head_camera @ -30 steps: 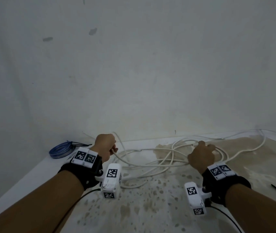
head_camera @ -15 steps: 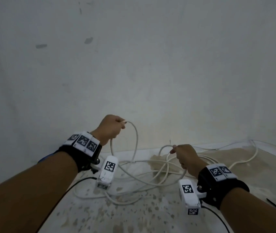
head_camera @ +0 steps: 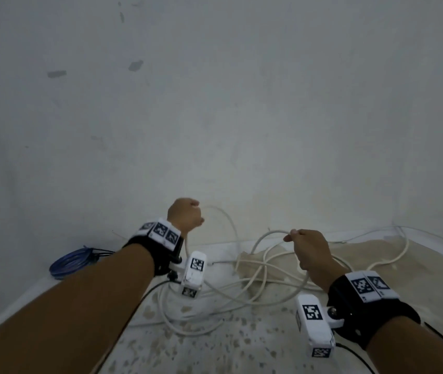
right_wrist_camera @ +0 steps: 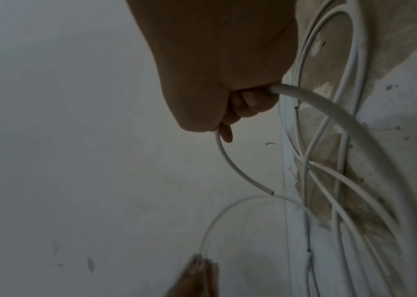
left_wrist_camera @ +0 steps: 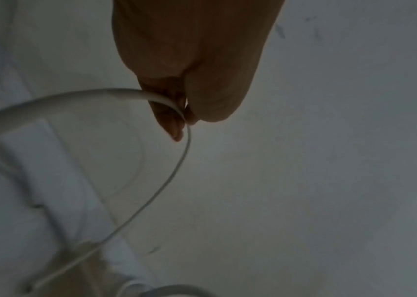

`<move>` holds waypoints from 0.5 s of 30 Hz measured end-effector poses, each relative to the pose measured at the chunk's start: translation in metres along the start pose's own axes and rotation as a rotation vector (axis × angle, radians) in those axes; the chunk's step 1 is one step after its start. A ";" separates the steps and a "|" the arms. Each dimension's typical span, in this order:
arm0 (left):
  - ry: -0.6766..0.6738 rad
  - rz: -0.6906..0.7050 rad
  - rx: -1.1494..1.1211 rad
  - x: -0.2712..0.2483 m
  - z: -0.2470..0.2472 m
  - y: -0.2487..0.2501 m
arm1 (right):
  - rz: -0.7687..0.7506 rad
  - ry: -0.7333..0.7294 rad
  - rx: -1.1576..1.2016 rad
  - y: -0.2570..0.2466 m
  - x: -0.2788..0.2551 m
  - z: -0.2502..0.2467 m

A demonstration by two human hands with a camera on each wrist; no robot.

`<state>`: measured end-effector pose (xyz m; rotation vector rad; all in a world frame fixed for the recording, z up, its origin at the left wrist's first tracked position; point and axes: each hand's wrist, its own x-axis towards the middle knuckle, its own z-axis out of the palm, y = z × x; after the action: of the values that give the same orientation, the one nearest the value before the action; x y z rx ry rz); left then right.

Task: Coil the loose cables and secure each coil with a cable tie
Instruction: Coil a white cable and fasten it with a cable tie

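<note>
Both hands raised, each gripping a section of one thin white round cable (head_camera: 258,290).

Nearest, at 5 o'clock: right hand (head_camera: 311,255), fingers curled around cable, cut end projecting past fingertips (right_wrist_camera: 226,133) in right wrist view. At 11 o'clock: left hand (head_camera: 185,218), held higher, closed in fist on another section, cable arching out and down. Between and below hands: remaining cable, loose overlapping loops on stained, speckled white floor (head_camera: 215,352), one strand trailing toward 2 o'clock. Further, at 9 o'clock near wall: coiled blue cable (head_camera: 70,261), black cable ties (head_camera: 101,252) projecting from it. Farthest: plain white wall (head_camera: 242,103).
</note>
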<state>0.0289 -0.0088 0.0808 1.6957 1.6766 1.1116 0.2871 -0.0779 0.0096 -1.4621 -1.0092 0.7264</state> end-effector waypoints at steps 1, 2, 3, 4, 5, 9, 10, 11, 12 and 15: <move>-0.078 -0.053 0.181 -0.004 0.005 -0.015 | 0.039 0.007 0.019 0.001 0.000 0.000; -0.134 -0.076 0.340 -0.008 0.011 -0.027 | 0.075 0.021 0.039 0.001 -0.001 -0.002; -0.178 -0.081 0.421 -0.016 0.014 -0.033 | 0.097 0.039 0.066 0.001 0.000 -0.003; -0.205 -0.070 0.415 -0.026 0.016 -0.037 | 0.111 0.052 0.103 0.000 0.001 -0.003; -0.226 -0.061 0.376 -0.039 0.018 -0.039 | 0.118 0.060 0.156 -0.002 0.001 -0.002; -0.672 -0.283 0.246 -0.109 0.023 -0.028 | 0.201 0.191 0.523 -0.020 -0.002 0.016; -0.763 -0.373 0.105 -0.122 0.027 -0.024 | 0.228 0.199 0.618 -0.025 -0.007 0.023; -0.778 -0.461 -0.119 -0.128 0.032 -0.022 | 0.244 0.185 0.701 -0.030 -0.013 0.032; -0.708 -0.530 -0.378 -0.127 0.037 -0.020 | 0.248 0.156 0.777 -0.034 -0.019 0.038; -0.322 -0.656 -0.917 -0.109 0.038 -0.025 | 0.291 -0.008 0.907 -0.037 -0.040 0.059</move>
<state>0.0560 -0.1051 0.0182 0.6266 1.0943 0.9680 0.2108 -0.0881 0.0328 -0.7973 -0.3561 1.1993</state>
